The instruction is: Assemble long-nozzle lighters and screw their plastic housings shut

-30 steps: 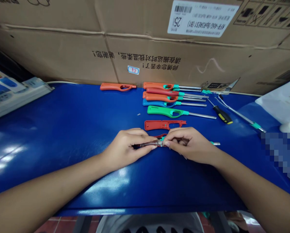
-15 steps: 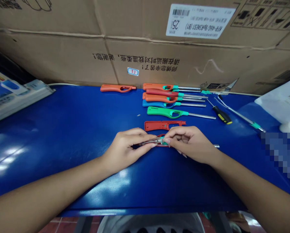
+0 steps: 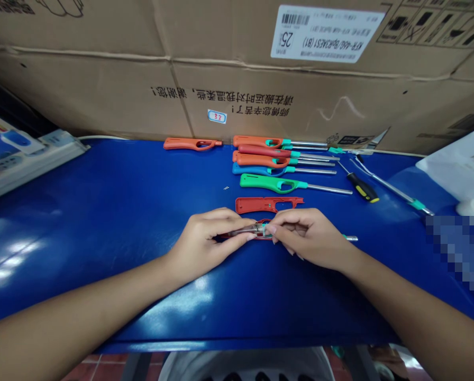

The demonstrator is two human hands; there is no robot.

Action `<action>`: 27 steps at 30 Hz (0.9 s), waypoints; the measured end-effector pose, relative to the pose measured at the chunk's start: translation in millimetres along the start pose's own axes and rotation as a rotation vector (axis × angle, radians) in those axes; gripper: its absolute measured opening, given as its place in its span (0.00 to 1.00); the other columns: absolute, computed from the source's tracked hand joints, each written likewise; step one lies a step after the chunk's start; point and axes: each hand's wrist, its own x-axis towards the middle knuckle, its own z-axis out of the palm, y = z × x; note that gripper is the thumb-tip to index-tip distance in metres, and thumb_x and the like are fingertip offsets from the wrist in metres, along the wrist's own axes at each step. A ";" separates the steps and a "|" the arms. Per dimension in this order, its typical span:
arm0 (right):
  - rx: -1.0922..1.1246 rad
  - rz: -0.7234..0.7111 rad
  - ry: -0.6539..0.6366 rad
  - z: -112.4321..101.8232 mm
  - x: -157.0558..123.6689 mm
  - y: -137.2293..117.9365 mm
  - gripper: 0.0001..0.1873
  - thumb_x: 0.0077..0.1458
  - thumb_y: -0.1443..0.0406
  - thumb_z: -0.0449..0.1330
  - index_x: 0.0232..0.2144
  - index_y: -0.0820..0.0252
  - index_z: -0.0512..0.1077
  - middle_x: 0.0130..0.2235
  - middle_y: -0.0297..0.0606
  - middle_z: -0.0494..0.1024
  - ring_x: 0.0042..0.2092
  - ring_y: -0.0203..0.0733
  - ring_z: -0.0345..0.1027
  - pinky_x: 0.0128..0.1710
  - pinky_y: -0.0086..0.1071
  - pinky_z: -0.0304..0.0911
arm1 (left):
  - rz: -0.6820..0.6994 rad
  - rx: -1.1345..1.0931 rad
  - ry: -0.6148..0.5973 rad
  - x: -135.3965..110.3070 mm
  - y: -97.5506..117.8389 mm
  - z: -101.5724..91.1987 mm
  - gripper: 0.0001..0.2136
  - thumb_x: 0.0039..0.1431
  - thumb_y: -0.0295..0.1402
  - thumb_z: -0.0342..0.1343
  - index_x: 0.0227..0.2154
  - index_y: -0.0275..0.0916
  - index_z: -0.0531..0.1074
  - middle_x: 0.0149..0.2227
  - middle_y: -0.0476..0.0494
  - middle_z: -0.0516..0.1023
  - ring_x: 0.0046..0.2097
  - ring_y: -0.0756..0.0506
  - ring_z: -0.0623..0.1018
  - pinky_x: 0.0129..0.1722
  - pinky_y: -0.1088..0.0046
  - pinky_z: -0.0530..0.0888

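My left hand (image 3: 207, 241) and my right hand (image 3: 308, 235) meet at the middle of the blue table (image 3: 114, 211). Both pinch a partly open red lighter (image 3: 249, 231) with a clear inner tube and a teal piece. Its metal nozzle (image 3: 351, 238) sticks out to the right of my right hand. A loose red shell half (image 3: 269, 203) lies just behind the hands. Further back lie a green long lighter (image 3: 284, 184) and a row of orange, red and blue lighters (image 3: 269, 155).
A single orange lighter shell (image 3: 191, 143) lies back left. A black-and-yellow screwdriver (image 3: 359, 185) and a thin metal tube with a teal end (image 3: 395, 191) lie at the right. Cardboard boxes (image 3: 237, 69) wall the back. A white power strip (image 3: 26, 156) sits left, a white bag (image 3: 459, 164) right.
My hands have stayed in place with only small finger shifts on the lighter; the right thumb and fingers have moved slightly on the teal piece.
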 end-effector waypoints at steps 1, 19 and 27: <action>-0.003 0.005 0.002 0.2 -0.3 -0.1 0.12 0.58 0.59 0.61 0.27 0.62 0.75 0.20 0.29 0.68 0.19 0.29 0.59 0.17 0.25 0.56 | 0.005 0.001 0.000 0.3 0.3 -0.1 0.11 0.60 0.26 0.64 0.45 0.38 0.81 0.38 0.45 0.84 0.38 0.50 0.82 0.39 0.78 0.77; -0.010 -0.116 0.035 -0.3 -0.6 7.5 0.14 0.59 0.56 0.62 0.33 0.62 0.78 0.28 0.34 0.73 0.24 0.30 0.58 0.20 0.26 0.53 | -0.059 -0.024 0.011 0.3 0.3 -0.1 0.09 0.60 0.27 0.64 0.44 0.40 0.82 0.37 0.44 0.84 0.36 0.48 0.82 0.37 0.76 0.79; -0.035 -0.097 0.038 1.2 -0.7 7.8 0.13 0.60 0.57 0.62 0.32 0.61 0.77 0.28 0.35 0.73 0.24 0.30 0.57 0.21 0.27 0.53 | -0.051 -0.055 -0.008 -0.2 -0.6 0.5 0.10 0.60 0.27 0.64 0.45 0.41 0.82 0.37 0.45 0.84 0.37 0.48 0.82 0.38 0.76 0.79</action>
